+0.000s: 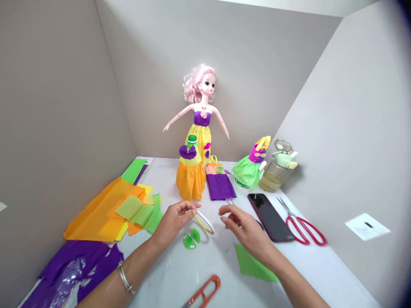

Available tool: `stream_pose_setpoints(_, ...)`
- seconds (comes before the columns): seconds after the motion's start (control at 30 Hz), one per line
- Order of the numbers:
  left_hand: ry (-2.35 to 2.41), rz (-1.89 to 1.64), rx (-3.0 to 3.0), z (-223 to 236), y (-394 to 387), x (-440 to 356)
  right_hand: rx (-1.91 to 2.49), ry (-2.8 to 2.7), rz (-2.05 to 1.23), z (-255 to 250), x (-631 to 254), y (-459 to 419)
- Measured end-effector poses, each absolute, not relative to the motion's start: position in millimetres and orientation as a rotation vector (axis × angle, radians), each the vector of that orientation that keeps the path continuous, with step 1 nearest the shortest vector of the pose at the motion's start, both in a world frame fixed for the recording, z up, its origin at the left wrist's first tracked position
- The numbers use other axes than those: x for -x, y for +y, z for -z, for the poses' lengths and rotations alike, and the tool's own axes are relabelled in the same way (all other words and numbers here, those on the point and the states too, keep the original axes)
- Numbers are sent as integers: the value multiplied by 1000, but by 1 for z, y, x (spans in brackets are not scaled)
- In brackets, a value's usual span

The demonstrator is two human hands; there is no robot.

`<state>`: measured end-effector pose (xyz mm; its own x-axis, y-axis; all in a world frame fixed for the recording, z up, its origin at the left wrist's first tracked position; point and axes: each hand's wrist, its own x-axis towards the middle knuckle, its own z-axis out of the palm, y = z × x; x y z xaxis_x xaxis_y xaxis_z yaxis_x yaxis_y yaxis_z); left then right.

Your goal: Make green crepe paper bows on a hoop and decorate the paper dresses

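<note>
A ring of yellow-edged tape [204, 222] stands tilted on its edge above the white counter [167, 269], between the person's two hands, its long axis running from upper left to lower right in the head view. The left hand [173, 222] is the nearer: its fingertips [194, 206] are just beside the ring's upper end, though whether they touch it cannot be told. That grip is narrow, with the fingers curled toward the thumb and nothing clearly held. The right hand [245, 233] comes in from the lower right, palm down, its grip wide and empty, the fingers pointing left toward the ring but apart from it. (A silver bangle [125, 278] circles the left wrist.) A small green paper bow [190, 239] lies just below the ring, a green paper square [255, 265] lies under the right hand, and orange snips [203, 291] lie nearer the person. Farther off stands a pink-haired doll [202, 128], with a phone [270, 217] and red scissors [303, 229] to the right.
</note>
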<state>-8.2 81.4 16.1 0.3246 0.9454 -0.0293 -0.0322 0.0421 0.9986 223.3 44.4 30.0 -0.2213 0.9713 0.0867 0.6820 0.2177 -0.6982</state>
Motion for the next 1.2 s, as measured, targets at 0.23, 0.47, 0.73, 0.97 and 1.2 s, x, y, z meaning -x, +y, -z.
stream_pose_setpoints(0.23, 912, -903, -1382, -24, 101, 4, 2208, -2341, 52, -29, -267, 47)
stream_pose_setpoints(0.47, 808, -811, -1467, -30, 107, 3, 2260, -2387, -83, -27, -269, 48)
stream_pose_setpoints(0.73, 758, -701, -1501, -28, 110, 7, 1762, -2102, -662, -58, -283, 40)
stream_pose_setpoints(0.97, 673, -685, -1532, -27, 112, 9, 1530, -2145, -934, -72, -269, 34)
stream_pose_setpoints(1.2, 623, -630, -1536, -31, 105, 3, 1526, -2278, -808, -70, -263, 31)
